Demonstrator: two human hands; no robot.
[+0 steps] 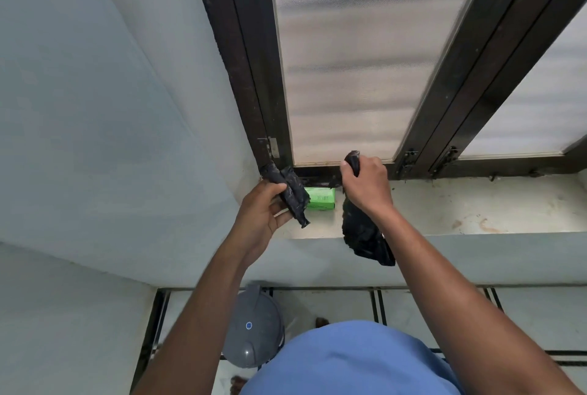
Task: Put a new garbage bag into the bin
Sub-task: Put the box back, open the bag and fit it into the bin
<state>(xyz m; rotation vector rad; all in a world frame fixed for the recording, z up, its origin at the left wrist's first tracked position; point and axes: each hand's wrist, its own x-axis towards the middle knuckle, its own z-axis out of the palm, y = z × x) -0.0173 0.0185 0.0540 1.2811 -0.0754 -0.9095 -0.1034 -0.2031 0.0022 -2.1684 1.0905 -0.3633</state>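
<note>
Left hand (262, 215) grips a black roll of bags (290, 194) at ten o'clock over the window sill (476, 204). Right hand (367, 185) is fisted on a loose garbage bag (362, 232) hanging at one o'clock. Grey bin (254, 328), lid on, sits at six o'clock below; a green box (320, 199) lies between the hands.

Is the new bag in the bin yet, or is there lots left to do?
Not yet. Done: a black bag has been pulled free and hangs bunched from the right hand. In hand: the left hand holds the roll of bags above the windowsill, by a green box. Left: the grey bin on the floor has its lid on, so opening it, shaking out the bag and lining it remain.
</note>
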